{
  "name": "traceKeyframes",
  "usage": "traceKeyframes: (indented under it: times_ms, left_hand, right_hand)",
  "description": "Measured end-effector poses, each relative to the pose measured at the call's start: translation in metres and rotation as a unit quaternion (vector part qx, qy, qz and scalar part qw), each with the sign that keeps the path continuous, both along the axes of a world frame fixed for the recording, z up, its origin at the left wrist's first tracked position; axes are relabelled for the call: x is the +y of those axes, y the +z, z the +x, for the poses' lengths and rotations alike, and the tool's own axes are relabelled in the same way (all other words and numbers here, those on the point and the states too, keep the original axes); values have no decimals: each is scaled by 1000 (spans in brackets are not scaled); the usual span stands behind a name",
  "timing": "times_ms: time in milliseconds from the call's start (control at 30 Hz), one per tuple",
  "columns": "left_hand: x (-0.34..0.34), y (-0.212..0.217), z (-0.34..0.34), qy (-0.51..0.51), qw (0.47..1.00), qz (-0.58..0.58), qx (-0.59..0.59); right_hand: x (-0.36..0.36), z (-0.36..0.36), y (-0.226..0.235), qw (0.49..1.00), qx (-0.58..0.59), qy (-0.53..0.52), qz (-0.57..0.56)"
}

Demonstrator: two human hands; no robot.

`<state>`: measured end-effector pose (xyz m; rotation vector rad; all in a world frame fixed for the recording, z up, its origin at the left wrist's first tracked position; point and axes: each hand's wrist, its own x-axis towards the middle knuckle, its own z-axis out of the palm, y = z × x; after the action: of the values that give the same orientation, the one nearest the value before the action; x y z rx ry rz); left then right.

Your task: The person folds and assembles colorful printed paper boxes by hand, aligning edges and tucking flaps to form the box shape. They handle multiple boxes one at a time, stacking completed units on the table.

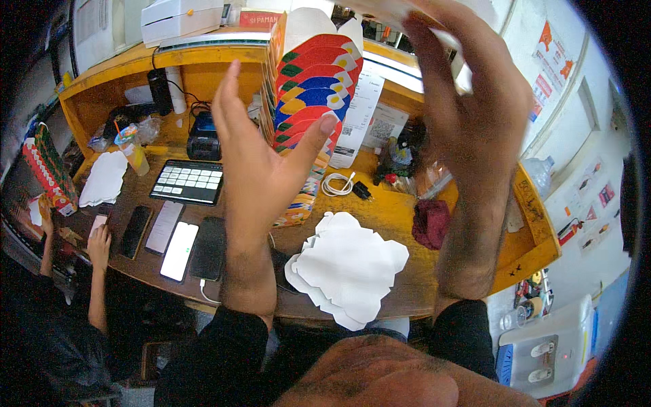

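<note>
Left hand [254, 159], right hand [468, 115]: bare, no rings or watch. Black sleeves [217, 346] end below elbows, forearms uncovered.

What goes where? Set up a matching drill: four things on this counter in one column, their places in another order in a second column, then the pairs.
Things:
1. stack of folded boxes
2. white papers
3. maroon cloth
4. tablet

Places:
A. at the counter's near edge, between the forearms
B. left of the left hand
C. between the left hand and the right hand
D. just left of the right forearm

Pairs: 1-C, 2-A, 3-D, 4-B
</note>
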<state>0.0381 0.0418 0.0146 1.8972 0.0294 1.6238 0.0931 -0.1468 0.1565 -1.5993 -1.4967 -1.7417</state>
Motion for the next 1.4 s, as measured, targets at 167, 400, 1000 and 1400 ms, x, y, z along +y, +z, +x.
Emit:
traceKeyframes:
  times_ms: [167,400,1000,1400]
  left_hand:
    - [6,-4,19,-59,996,-57,47]
    - [17,-13,42,-128,988,-76,37]
    - [33,-23,47,-123,989,-71,30]
    - [35,-24,50,-219,973,-60,31]
  right_hand:
    - [20,-23,37,992,19,-46,-114]
    - [39,-47,60,949,186,-68,-245]
    - [39,36,81,812,430,50,-392]
    - [61,38,91,760,492,-112,-409]
